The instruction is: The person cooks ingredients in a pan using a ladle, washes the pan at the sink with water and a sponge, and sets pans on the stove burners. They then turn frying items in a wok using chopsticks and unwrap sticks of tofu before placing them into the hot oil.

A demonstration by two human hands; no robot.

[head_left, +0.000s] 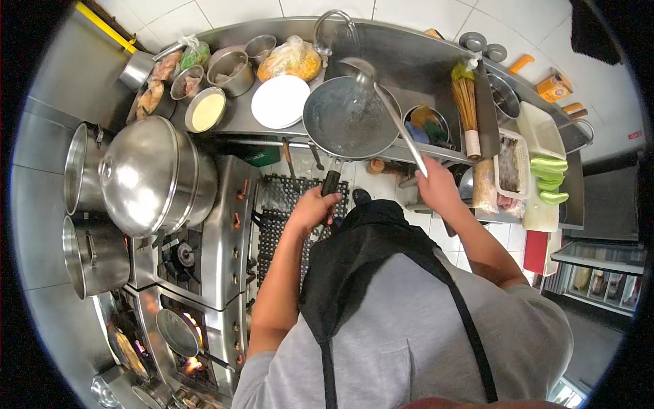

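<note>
My left hand (315, 208) is wrapped round the black handle of a dark wok (340, 126), which is held over the front of the sink. The inside of the wok looks wet, with no food in it. In my right hand (438, 183) is the end of a long metal ladle (398, 123). Its bowl tilts over the wok's far rim, just below the curved faucet (336, 15). Left of the wok lies a white plate (278, 102). To the right, a metal bowl (444, 121) with cloths or scrubbers inside sits in the sink, near a bamboo brush (465, 109).
Steel bowls, a bowl of yellow liquid (206, 110) and a bagged yellow food (291, 60) line the left counter. A domed steamer pot (150, 174) stands on the stove; a frying pan (178, 332) sits over flames. Green vegetables (549, 176) and a white basket (511, 163) are at right.
</note>
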